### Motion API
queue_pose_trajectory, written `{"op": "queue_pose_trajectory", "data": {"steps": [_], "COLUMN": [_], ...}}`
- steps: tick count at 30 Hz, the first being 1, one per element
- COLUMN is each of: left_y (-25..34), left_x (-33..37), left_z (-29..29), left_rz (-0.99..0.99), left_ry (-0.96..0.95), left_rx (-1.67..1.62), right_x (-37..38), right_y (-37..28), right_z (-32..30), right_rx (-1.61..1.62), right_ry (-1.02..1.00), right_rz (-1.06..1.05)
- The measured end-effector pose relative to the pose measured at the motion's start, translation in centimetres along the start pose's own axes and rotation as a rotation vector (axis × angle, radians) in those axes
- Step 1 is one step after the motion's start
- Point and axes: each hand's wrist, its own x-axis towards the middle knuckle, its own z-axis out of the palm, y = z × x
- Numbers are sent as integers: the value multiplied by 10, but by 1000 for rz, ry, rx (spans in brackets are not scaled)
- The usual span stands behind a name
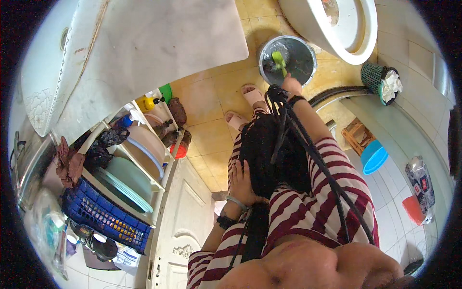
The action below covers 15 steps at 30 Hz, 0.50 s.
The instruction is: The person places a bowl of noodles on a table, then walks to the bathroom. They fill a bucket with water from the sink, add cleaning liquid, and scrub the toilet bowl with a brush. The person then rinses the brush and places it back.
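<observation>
My right hand (292,85) is closed round the handle of a lime-green brush (278,59), whose head reaches down into a grey bucket (312,60) on the tiled floor. Shiny, whitish wet patches show inside the bucket; I cannot tell how deep any water is. My left hand (243,185) lies with its fingers stretched out against my striped trouser leg and the black cloth on my lap, holding nothing. Black straps hang across my right arm.
A white toilet (356,57) stands just beyond the bucket, near a green mesh wastebasket (373,76). Left are a marble counter (192,36), a shelf of basins and a blue basket (96,207). A curved shower edge (332,94), wooden stool (358,135) and blue basin (374,156) lie right.
</observation>
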Motion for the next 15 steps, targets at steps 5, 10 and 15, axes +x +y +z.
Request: {"op": "queue_pose_trajectory", "data": {"steps": [5,10,15], "left_y": [-7,-6,-8], "left_x": [-5,1,0], "left_z": [1,7,8], "left_rz": [-30,15,11], "left_ry": [27,49,68], "left_rx": [-47,-31,-12], "right_x": [5,14,52], "right_y": [-11,9,25], "right_z": [-28,-5,1], "right_rx": [39,303,-148], "right_ry": [130,115,67], "right_rz": [34,188,-412]}}
